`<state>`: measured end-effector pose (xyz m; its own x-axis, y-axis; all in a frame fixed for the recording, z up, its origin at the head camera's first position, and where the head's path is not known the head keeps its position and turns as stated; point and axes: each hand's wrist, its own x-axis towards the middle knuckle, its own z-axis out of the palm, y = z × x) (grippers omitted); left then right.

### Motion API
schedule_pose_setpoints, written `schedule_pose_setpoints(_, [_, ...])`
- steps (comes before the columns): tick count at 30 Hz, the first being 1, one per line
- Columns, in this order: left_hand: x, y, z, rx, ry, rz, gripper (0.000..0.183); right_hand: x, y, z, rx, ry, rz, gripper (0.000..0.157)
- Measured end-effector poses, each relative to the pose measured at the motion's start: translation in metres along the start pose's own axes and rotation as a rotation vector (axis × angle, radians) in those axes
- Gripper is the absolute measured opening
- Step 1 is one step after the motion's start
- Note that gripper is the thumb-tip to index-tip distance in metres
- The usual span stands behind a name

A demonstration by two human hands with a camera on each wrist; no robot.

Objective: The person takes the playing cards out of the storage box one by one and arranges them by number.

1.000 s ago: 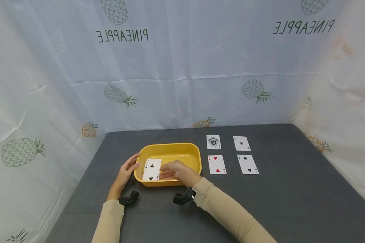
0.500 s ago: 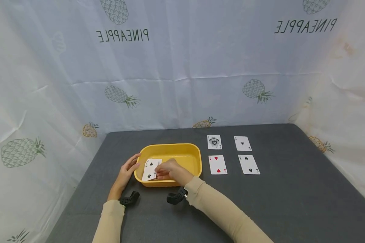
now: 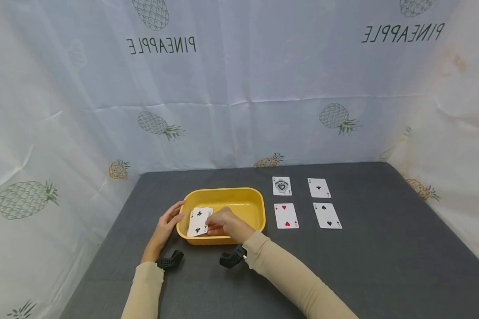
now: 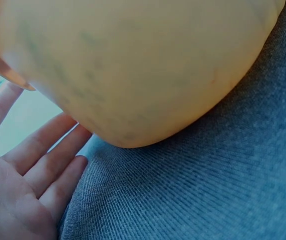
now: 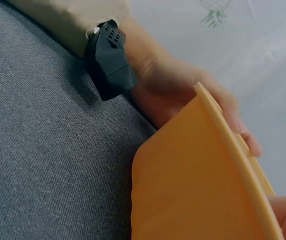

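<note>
A yellow plastic tray (image 3: 249,195) stands on the dark grey table with a small stack of playing cards in its left part. The top one is a two of clubs (image 3: 198,219). My left hand (image 3: 162,228) holds the tray's left rim, its thumb over the edge and its other fingers along the outer wall, as the left wrist view shows. Inside the tray, my right hand (image 3: 228,225) pinches the right edge of the two of clubs; its fingertips are partly hidden. In the right wrist view the tray wall (image 5: 182,170) covers most of the right hand.
Right of the tray, face-up cards lie in two rows: an ornate ace (image 3: 282,186) and an ace of clubs (image 3: 319,188) behind, a two of hearts (image 3: 286,215) and a two of spades (image 3: 327,215) in front. A pineapple-print curtain (image 3: 231,133) hangs behind the table.
My right hand has moved left onto the two of clubs and taken its edge. The card has tilted and shifted slightly over the stack. The left hand has stayed on the tray.
</note>
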<state>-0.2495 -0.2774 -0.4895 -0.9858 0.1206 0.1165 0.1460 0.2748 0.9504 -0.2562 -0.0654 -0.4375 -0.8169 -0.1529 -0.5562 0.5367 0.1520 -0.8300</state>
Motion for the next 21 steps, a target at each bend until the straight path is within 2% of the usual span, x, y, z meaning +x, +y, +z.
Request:
schedule_pose_setpoints(6, [0.0,0.001,0.0,0.003,-0.006,0.002,0.049,-0.002,-0.001,-0.006,-0.008,-0.011,-0.019,0.017])
schedule_pose_setpoints(10, [0.0,0.003,-0.001,0.018,-0.007,-0.02,0.05,-0.001,-0.003,-0.009,0.012,-0.023,-0.028,0.013])
schedule_pose_setpoints(14, [-0.001,0.004,0.0,0.025,-0.003,-0.039,0.051,-0.011,0.0,-0.022,-0.007,-0.105,-0.107,0.011])
schedule_pose_setpoints(17, [-0.001,0.004,0.0,0.022,-0.002,-0.043,0.05,-0.019,0.003,-0.034,-0.039,-0.174,-0.183,0.016])
schedule_pose_setpoints(21, [-0.001,0.004,0.001,0.025,-0.003,-0.048,0.051,-0.027,0.001,-0.045,-0.061,-0.19,-0.215,0.02])
